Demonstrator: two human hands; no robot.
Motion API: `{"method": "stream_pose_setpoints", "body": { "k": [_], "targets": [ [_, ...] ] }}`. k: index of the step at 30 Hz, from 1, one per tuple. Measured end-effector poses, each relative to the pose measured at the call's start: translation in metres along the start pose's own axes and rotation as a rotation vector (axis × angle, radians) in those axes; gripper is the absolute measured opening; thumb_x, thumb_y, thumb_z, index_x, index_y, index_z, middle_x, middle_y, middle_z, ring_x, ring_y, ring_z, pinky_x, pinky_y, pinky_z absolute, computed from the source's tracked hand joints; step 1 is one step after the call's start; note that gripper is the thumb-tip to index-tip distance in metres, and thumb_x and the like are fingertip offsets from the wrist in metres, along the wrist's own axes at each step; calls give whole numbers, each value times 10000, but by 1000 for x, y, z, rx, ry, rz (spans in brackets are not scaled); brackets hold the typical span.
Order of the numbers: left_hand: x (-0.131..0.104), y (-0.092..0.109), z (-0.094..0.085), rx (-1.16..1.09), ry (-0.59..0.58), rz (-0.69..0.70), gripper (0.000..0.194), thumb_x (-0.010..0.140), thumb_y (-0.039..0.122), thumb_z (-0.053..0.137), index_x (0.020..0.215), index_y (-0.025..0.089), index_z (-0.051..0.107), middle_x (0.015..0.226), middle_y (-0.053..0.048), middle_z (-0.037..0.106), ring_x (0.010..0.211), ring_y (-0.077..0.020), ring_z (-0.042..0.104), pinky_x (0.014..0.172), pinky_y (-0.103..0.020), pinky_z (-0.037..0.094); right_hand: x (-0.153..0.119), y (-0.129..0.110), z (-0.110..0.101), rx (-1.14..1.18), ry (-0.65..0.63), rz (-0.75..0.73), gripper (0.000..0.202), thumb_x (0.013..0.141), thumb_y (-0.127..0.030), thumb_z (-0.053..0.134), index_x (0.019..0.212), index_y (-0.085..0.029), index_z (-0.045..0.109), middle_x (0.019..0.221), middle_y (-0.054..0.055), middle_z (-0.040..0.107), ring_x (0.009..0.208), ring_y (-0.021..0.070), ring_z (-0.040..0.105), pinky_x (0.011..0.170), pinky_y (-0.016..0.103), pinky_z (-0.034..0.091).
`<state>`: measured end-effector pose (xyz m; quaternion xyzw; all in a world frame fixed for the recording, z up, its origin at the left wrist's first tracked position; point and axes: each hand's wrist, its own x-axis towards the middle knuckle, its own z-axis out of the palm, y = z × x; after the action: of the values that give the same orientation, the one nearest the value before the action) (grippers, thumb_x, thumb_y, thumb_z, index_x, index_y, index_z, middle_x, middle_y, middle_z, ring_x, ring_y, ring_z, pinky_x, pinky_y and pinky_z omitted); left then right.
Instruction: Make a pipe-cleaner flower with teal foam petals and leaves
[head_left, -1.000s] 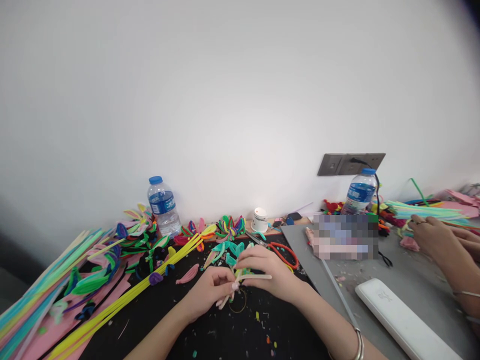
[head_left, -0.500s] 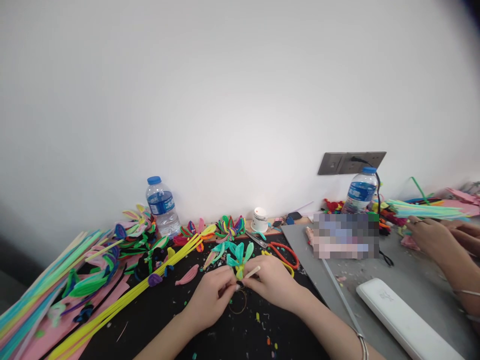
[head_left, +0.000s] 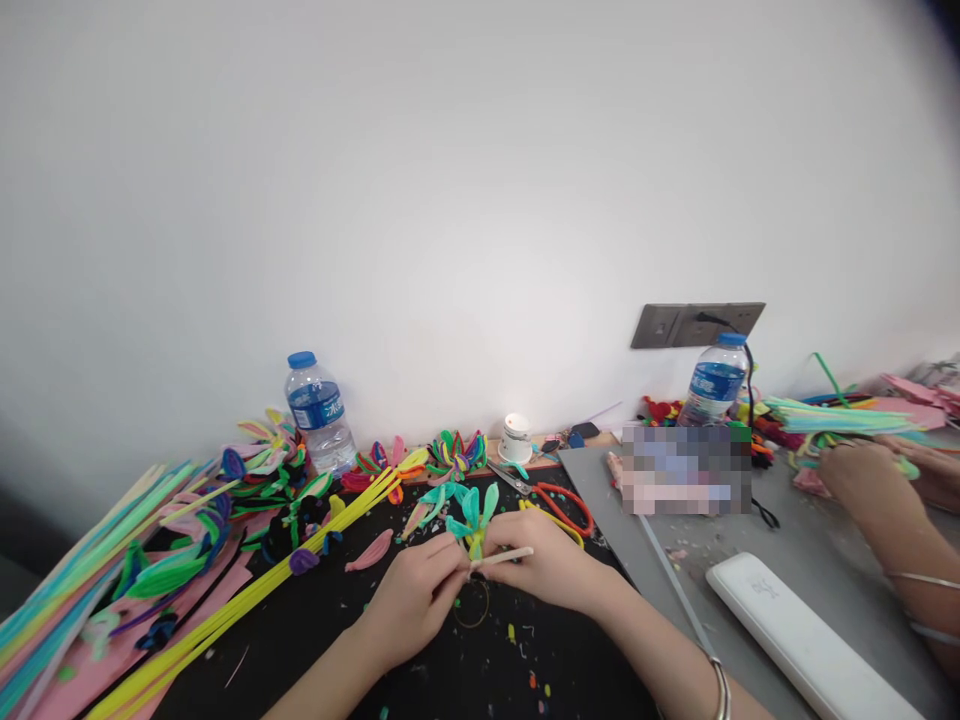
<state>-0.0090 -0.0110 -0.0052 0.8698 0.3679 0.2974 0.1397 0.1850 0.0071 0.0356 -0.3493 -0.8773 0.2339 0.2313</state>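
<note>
A teal and yellow-green fuzzy flower (head_left: 472, 522) stands upright between my hands, over the black mat (head_left: 315, 640). My left hand (head_left: 420, 600) pinches at its base, fingertips together. Beside it, my right hand (head_left: 536, 560) has its fingers closed at the same spot, with a pale stick-like strip (head_left: 506, 556) crossing its fingers. A thin ring-shaped loop (head_left: 472, 604) shows just below the fingertips. The exact join between flower and strip is hidden by the fingers.
Long pipe cleaners (head_left: 255, 592) and fuzzy flowers lie left. Behind are a water bottle (head_left: 320, 415), a paper cup (head_left: 515, 440) and red-handled scissors (head_left: 564, 508). A white case (head_left: 802, 635) lies right. Another person's hands (head_left: 862, 480) work at the far right.
The pale strip now lies flatter and reaches further right across my right hand. The view has shifted slightly. The other person's hands have moved a little.
</note>
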Motion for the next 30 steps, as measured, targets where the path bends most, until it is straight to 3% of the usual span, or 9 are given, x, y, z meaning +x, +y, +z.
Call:
{"method": "stream_pose_setpoints", "body": {
  "k": [4,8,16,20,22,24,26,27,30],
  "targets": [
    [-1,1,0,-44,-59,-2,195,861,132,388,721,179,515,714,-17,539,656,-129,501,593,-217,376,0,1,-3,21,-48,-63,93,802,-240,571,747,-176,610,730,6,611,665,119,542,602,192,371],
    [-1,1,2,-20,-57,-8,186,859,131,390,718,178,502,715,-18,530,655,-129,497,588,-219,364,0,0,-1,63,-30,-60,148,776,-164,557,628,-165,554,611,-23,531,587,101,476,567,189,340],
    [-7,-1,9,173,155,74,229,863,124,387,701,168,543,624,-13,471,584,-126,438,542,-237,303,1,-7,15,568,62,322,165,712,-133,502,549,-151,519,456,-57,415,436,72,353,414,182,242],
    [-4,2,5,-23,146,-2,220,864,141,398,705,164,549,650,-14,500,611,-120,461,567,-228,334,4,-2,19,765,-1,409,202,762,-219,490,588,-141,557,451,-44,449,390,68,347,377,183,227],
    [0,2,2,-201,107,-125,216,852,181,437,655,161,524,646,-5,502,620,-117,469,574,-222,349,5,3,13,705,-19,389,287,820,-293,441,619,-137,574,466,-26,479,375,74,354,367,192,242],
    [5,-1,-1,-402,66,-276,229,832,246,487,621,157,501,617,12,486,578,-104,454,541,-212,347,5,6,4,524,142,310,241,828,-281,449,689,-139,585,564,1,541,430,90,414,410,207,320],
    [8,-5,-1,-633,3,-405,246,812,324,521,637,153,497,588,27,478,488,-79,419,474,-199,330,5,8,-5,276,337,156,130,793,-185,498,872,-164,599,823,46,609,638,137,535,581,253,435],
    [9,-7,-1,-742,-35,-448,258,801,358,535,653,149,499,577,32,484,443,-65,398,441,-192,318,4,8,-8,161,372,62,209,780,-149,512,970,-189,589,976,65,597,804,171,557,708,292,451],
    [9,-12,1,-956,-101,-495,293,758,401,589,665,140,495,556,27,523,365,-36,354,382,-176,286,1,5,-11,-73,328,-140,391,774,-132,545,1144,-254,518,1236,69,478,1127,226,437,938,373,366]
  ]
}}
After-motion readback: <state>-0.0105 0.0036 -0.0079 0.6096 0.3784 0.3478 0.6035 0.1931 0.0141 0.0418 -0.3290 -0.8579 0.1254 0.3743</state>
